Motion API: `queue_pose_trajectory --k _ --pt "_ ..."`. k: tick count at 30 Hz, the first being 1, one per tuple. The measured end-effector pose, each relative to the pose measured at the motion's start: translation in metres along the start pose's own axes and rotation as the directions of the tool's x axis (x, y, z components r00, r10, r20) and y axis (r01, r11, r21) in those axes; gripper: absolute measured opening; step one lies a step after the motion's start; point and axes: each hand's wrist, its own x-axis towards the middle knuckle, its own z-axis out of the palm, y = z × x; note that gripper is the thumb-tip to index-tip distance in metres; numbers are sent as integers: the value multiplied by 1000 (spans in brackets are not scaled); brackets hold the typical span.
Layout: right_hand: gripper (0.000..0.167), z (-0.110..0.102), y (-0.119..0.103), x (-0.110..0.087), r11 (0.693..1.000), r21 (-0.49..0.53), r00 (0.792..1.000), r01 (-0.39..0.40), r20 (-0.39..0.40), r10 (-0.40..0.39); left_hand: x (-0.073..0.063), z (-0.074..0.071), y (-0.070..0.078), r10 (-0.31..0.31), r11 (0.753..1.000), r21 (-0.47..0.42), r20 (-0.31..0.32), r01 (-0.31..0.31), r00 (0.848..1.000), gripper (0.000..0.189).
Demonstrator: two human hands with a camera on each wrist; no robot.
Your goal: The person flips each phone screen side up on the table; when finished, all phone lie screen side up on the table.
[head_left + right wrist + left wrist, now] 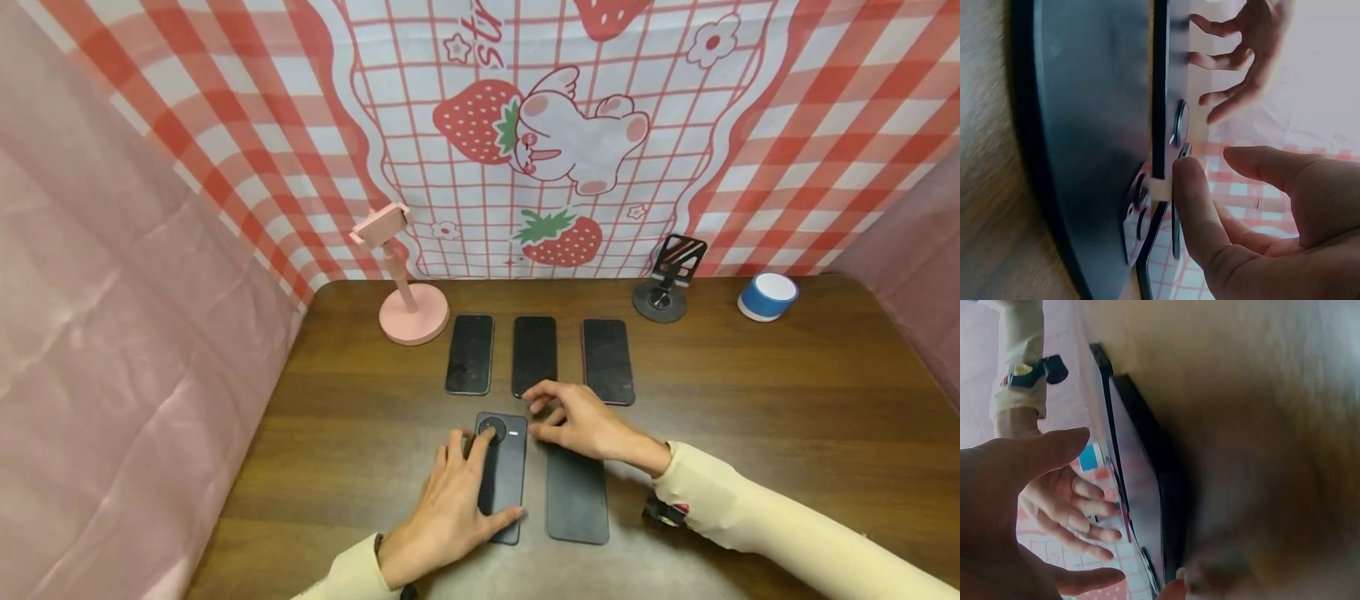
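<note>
Phone with a round camera, back up on the tabletop, beneath the released, spread fingers of the left hand; fingertip contact hard to tell. Grey phone partly under the right hand, fingers loosely bent, grasping nothing. Just beyond the fingers, three dark-screened phones in a row. Farther past them, pink stand leftward, black stand and blue-and-white cylinder rightward.

Draped-off nook, perhaps in a home, pink curtain at left, strawberry-print checked cloth behind, wood-grain table, pink phone stand near its back left corner
</note>
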Motion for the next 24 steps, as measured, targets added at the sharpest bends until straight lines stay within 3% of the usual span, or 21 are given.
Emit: queue_pose_trajectory --k 7,15,24 --pt "47 4 -5 6 999 -4 999 -36 25 36 -9 5 5 43 997 69 30 -45 999 108" --pt "52 9 -6 11 996 -56 996 -74 55 77 -13 8 8 48 995 87 69 -54 996 106" --pt "50 13 -5 14 989 -132 995 -67 60 76 -14 11 10 83 988 124 50 -89 995 98"
